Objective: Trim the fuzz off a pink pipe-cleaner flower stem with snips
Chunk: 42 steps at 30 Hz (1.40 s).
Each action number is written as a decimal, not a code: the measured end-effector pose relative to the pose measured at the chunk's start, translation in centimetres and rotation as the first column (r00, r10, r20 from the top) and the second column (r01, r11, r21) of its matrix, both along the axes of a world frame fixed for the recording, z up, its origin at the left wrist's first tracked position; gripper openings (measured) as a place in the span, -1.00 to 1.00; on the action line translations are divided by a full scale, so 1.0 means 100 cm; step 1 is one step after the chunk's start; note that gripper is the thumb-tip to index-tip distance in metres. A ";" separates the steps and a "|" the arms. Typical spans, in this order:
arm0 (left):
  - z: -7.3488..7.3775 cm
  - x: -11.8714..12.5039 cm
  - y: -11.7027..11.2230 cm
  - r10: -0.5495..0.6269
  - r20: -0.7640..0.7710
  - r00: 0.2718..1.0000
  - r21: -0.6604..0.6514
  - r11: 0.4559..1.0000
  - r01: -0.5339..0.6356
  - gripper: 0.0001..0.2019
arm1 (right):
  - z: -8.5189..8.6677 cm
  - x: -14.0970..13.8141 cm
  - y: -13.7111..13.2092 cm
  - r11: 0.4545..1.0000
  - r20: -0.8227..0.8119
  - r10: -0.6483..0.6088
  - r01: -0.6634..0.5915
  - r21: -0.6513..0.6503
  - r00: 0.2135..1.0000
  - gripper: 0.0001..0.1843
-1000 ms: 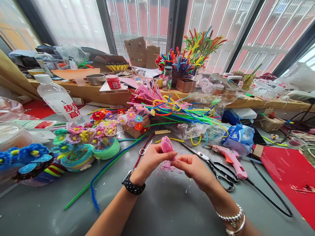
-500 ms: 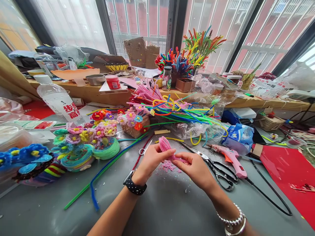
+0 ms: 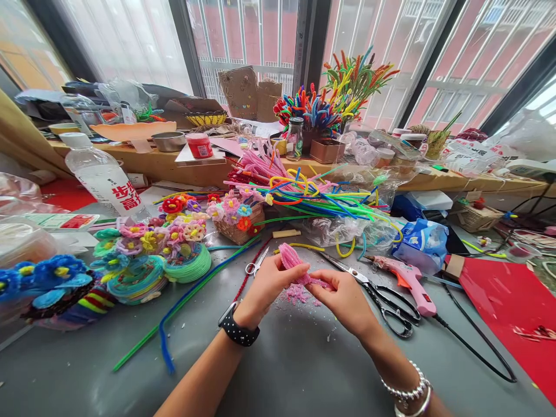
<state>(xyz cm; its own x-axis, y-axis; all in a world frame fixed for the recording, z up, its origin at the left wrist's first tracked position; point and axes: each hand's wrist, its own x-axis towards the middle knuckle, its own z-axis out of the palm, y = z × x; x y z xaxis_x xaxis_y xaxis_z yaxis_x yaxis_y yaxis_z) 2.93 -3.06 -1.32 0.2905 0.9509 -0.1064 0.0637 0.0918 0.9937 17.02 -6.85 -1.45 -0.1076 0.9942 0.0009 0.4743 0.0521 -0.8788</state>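
Observation:
A pink pipe-cleaner piece, folded into a fuzzy loop, is held over the grey table. My left hand, with a black watch on its wrist, pinches the piece near its base. My right hand, with bracelets on its wrist, pinches the piece's lower end from the right. Pink fluff lies on the table right beneath both hands.
Large scissors and a pink glue gun with a black cord lie to the right. Small scissors, green and blue pipe cleaners, flower baskets, a water bottle and a bagged pipe-cleaner pile surround the hands. Red paper lies far right.
The pink piece turned from an upright petal shape to lying slanted between my hands, and my right hand shifted its grip up onto its lower end.

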 end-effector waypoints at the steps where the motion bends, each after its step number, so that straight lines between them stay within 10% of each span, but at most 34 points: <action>1: -0.001 0.000 0.000 0.000 0.009 1.000 -0.011 1.000 0.000 -0.73 | -0.002 -0.001 0.000 1.000 0.011 -0.025 0.025 0.015 1.000 -0.72; 9: 0.008 -0.005 -0.001 -0.118 0.212 0.970 -0.068 0.989 0.135 -0.78 | 0.000 -0.001 -0.001 0.986 -0.393 0.027 -0.089 -0.140 0.919 -0.77; 14: 0.020 -0.016 -0.005 -0.374 0.325 0.868 -0.091 0.902 0.423 -0.64 | 0.000 0.007 -0.001 0.809 -0.772 0.027 -0.468 -0.357 0.635 -0.75; 19: 0.020 -0.018 -0.005 -0.385 0.269 0.883 -0.090 0.902 0.421 -0.74 | -0.006 0.006 -0.003 0.677 -0.863 0.009 -0.638 -0.367 0.506 -0.77; 30: 0.011 -0.002 -0.004 -0.156 0.160 0.975 0.032 0.988 0.153 -0.78 | 0.001 -0.006 -0.004 0.944 -0.602 0.020 -0.214 -0.253 0.799 -0.76; 42: 0.003 0.010 -0.007 0.071 0.193 0.979 -0.031 0.997 -0.066 -0.72 | -0.007 -0.010 -0.001 0.999 -0.247 0.016 -0.008 0.033 0.969 -0.64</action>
